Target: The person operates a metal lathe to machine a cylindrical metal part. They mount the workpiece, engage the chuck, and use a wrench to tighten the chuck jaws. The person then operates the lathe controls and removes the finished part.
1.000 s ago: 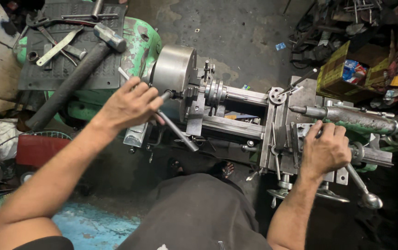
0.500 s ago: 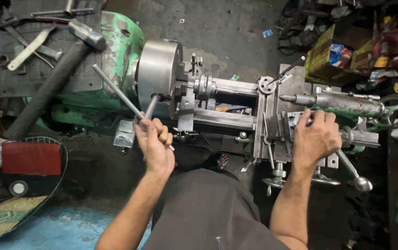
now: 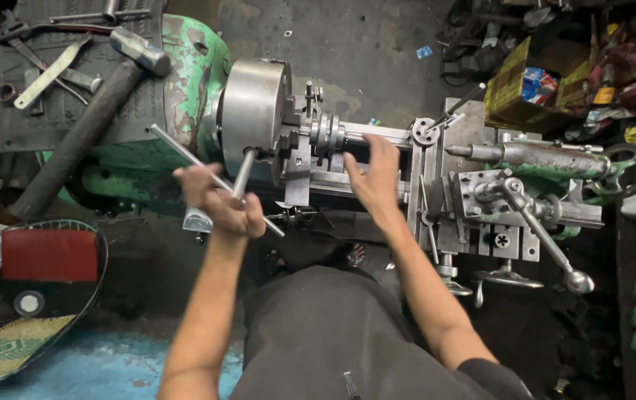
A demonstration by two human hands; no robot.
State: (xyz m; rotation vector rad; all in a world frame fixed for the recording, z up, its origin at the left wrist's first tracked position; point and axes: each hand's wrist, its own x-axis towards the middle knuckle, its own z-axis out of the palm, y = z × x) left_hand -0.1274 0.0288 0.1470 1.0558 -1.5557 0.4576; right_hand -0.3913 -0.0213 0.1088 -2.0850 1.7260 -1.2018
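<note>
The chuck key point(image 3: 218, 180) is gripped by the left hand point(image 3: 222, 204), its stem seated in the chuck point(image 3: 251, 115). The workpiece point(image 3: 333, 135) beyond is steadied by the open right hand point(image 3: 373, 174); the key is best kept fully seated while turned.

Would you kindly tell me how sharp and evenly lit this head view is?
Head view: the left hand on the chuck key is slightly motion-blurred; the chuck shines with soft glare; the right-hand clutter lies dim; the edges bow from wide-angle distortion.
</note>
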